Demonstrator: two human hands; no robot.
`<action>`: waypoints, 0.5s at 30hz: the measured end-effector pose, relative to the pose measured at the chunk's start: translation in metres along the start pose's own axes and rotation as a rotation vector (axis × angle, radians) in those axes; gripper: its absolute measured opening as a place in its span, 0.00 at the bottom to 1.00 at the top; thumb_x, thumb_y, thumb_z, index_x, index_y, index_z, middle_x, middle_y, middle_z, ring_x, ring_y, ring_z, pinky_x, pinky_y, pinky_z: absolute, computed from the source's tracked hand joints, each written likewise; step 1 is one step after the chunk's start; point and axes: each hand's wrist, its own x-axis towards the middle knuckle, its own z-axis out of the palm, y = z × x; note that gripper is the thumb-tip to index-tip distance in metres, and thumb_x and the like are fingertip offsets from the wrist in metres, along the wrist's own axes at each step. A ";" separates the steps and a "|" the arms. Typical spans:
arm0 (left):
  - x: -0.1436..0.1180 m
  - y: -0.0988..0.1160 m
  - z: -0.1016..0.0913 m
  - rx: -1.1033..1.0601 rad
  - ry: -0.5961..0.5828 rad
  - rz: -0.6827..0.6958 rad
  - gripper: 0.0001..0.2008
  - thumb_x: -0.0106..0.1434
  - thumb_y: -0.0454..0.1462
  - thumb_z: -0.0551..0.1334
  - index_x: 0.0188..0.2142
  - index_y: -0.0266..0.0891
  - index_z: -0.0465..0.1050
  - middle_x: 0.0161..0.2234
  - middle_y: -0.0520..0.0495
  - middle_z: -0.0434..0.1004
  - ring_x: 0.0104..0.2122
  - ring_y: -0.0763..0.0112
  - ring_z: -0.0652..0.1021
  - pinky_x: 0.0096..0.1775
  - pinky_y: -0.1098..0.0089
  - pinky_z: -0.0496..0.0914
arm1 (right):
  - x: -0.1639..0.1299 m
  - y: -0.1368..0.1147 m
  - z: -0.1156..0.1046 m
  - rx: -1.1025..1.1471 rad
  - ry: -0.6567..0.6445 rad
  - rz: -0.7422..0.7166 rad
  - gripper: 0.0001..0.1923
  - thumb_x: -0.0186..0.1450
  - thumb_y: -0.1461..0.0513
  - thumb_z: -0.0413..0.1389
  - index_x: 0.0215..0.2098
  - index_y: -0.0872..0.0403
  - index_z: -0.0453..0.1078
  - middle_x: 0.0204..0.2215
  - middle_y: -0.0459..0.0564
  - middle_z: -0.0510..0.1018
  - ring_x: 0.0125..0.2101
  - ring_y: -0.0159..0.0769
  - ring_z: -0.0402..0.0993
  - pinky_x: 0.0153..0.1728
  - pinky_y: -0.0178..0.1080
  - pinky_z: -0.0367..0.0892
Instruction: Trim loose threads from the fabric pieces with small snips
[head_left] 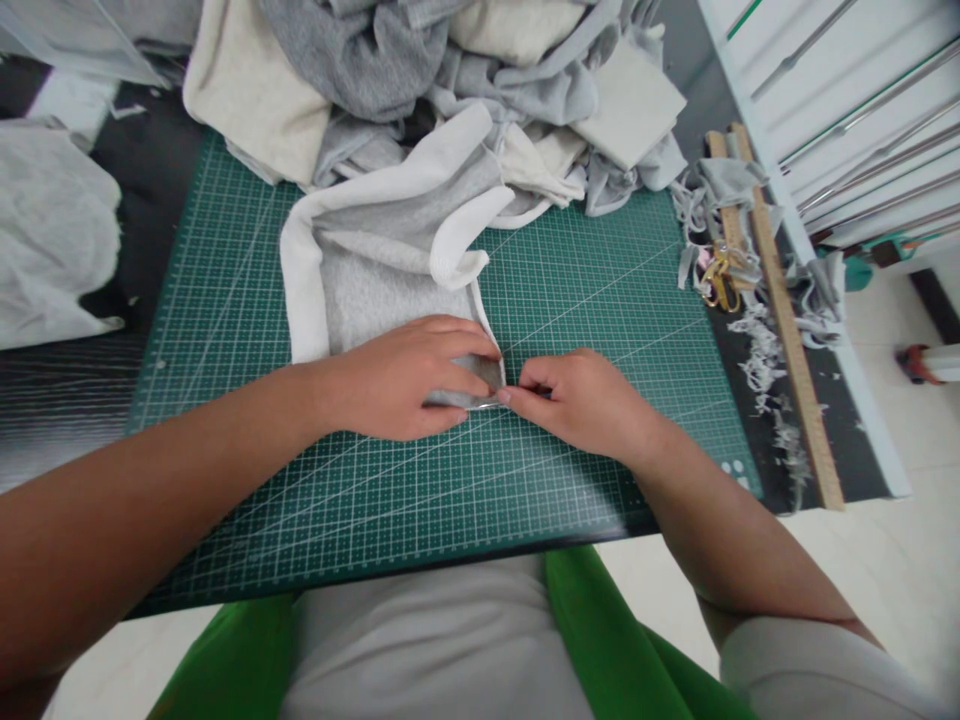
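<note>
A grey knit fabric piece with a wide white band (304,275) lies on the green cutting mat (592,270), its upper part folded loosely. My left hand (409,380) rests flat on its lower part, fingers spread toward the near right corner. At that corner my right hand (585,405) is closed in a pinch, thumb tip against the fabric edge. A thin shiny strip (484,405) runs along the edge between the hands; whether it is metal or fabric I cannot tell. The inside of the right hand's grip is mostly hidden.
Grey and cream fabrics (367,60) are heaped at the back. On the right lie wooden rulers (795,350), gold-handled scissors (721,280) and fabric scraps (757,350). A whitish cloth (52,230) lies at the left. Metal rods (862,120) stand beyond the table's right edge.
</note>
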 end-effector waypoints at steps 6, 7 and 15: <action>0.001 -0.003 0.000 -0.064 0.033 0.017 0.12 0.64 0.32 0.62 0.46 0.43 0.80 0.56 0.43 0.74 0.57 0.58 0.73 0.60 0.53 0.67 | 0.000 -0.003 -0.001 -0.007 -0.013 0.009 0.20 0.69 0.51 0.55 0.23 0.53 0.71 0.18 0.43 0.72 0.20 0.28 0.62 0.26 0.36 0.49; 0.001 -0.003 0.000 -0.062 0.033 0.019 0.12 0.63 0.32 0.63 0.45 0.43 0.80 0.56 0.43 0.74 0.57 0.58 0.73 0.60 0.53 0.67 | 0.001 -0.004 -0.002 -0.007 -0.017 0.010 0.21 0.69 0.51 0.55 0.22 0.53 0.70 0.17 0.42 0.71 0.20 0.28 0.61 0.26 0.37 0.48; 0.003 -0.003 0.000 -0.044 0.028 0.029 0.11 0.64 0.32 0.62 0.44 0.43 0.80 0.55 0.42 0.75 0.55 0.58 0.74 0.58 0.53 0.68 | 0.002 -0.007 -0.002 0.002 -0.016 0.004 0.21 0.69 0.51 0.55 0.22 0.53 0.69 0.17 0.42 0.71 0.20 0.28 0.61 0.26 0.36 0.49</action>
